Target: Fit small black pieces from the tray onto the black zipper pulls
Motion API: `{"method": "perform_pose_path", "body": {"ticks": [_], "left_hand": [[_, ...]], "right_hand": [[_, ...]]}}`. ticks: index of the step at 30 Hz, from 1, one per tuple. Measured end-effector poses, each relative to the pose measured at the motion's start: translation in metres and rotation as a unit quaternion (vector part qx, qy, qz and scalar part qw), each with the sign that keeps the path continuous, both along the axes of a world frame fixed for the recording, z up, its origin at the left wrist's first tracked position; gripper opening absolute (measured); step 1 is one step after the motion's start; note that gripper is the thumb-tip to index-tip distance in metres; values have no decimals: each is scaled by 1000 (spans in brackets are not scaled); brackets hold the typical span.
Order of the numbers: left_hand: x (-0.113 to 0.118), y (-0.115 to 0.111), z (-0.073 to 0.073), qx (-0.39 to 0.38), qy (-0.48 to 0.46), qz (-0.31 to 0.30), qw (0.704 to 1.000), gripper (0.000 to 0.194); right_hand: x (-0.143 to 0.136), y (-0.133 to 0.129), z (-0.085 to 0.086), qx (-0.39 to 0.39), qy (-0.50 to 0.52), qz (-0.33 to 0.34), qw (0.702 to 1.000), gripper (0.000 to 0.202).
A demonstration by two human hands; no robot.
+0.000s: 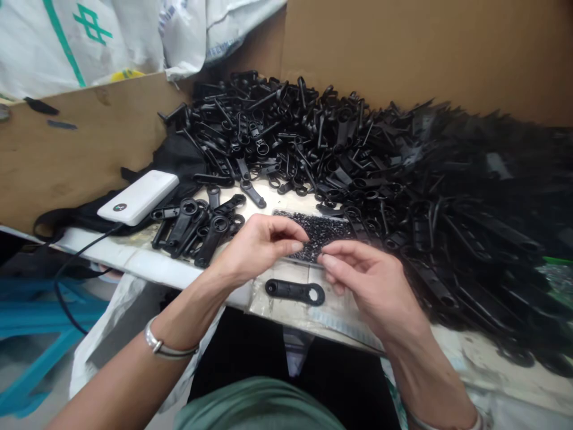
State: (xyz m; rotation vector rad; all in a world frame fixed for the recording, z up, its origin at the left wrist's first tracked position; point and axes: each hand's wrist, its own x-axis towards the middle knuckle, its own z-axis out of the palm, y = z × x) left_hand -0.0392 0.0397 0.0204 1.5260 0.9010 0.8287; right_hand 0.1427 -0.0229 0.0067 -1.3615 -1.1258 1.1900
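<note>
Both hands hover at a shallow tray (308, 261) filled with tiny black pieces (326, 233). My left hand (262, 245) is pinched, thumb against forefinger, over the tray's left part; whatever it holds is too small to make out. At the tray's front right, my right hand (362, 275) also pinches, and its fingertips hide what is between them. Just in front of the tray, a black plastic arm-shaped part (290, 290) lies flat on the table, its large ring end pointing right. Neither hand touches it.
A big heap of similar black parts (290, 131) fills the back and right, against cardboard walls (403, 54). A smaller pile (201, 224) lies left of my hands. Further left, a white power bank (138, 197) has a black cable (67, 278) hanging over the edge.
</note>
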Motion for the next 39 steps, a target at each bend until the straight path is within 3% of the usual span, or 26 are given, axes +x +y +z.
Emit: {"method": "perform_pose_path", "body": {"ticks": [4, 8, 17, 25, 33, 39], "left_hand": [[4, -9, -5, -103, -93, 18, 990, 9], [7, -13, -9, -144, -145, 27, 978, 15], [8, -24, -11, -196, -175, 15, 965, 18], [9, -30, -11, -199, -180, 0, 963, 16], [8, -34, -10, -200, -175, -16, 964, 17], [6, -36, -11, -191, -155, -21, 969, 17]], "right_hand": [[-3, -5, -3, -2, 65, -5, 998, 19], [-5, -10, -2, 0, 103, -5, 995, 19], [-12, -10, 2, 14, 119, -41, 992, 18], [-15, -11, -2, -27, 215, -1, 976, 14], [-18, -15, -2, -39, 190, -4, 981, 15], [-12, -20, -5, 6, 76, -6, 997, 15]]}}
